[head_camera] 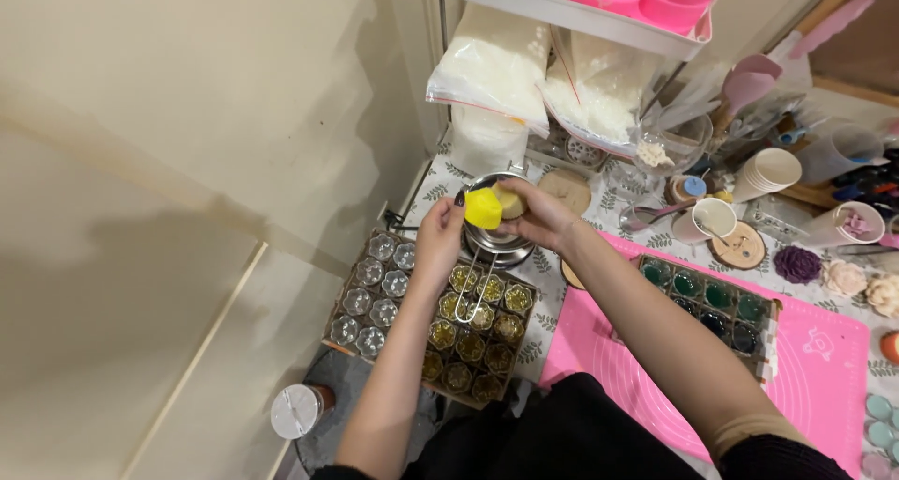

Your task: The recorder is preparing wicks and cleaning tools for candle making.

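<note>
Because the yellow wax block (483, 208) is held right over the small metal pot (498, 236), pinched at its edge by the left hand (440, 232) while the right hand (538, 216) cups a paler yellow piece (510, 202) beside it, a slip of either grip could drop wax past the rim. The likely landing spot is the cardboard tray of small flower-shaped glass cups (473, 335) just below; those look amber or gold inside, though whether that is filling or tint I cannot tell. The tray of clear cups (375, 293) beside it looks empty. The pot's wire handle (473, 288) overhangs the amber cups, so a nudge from the left wrist could tip the pot. What the pot holds is hidden by the hands. On the pink silicone mat (824, 386) another tray (712, 302) carries cups with dark green contents. Bags of white flakes (492, 63) hang from the shelf above.
</note>
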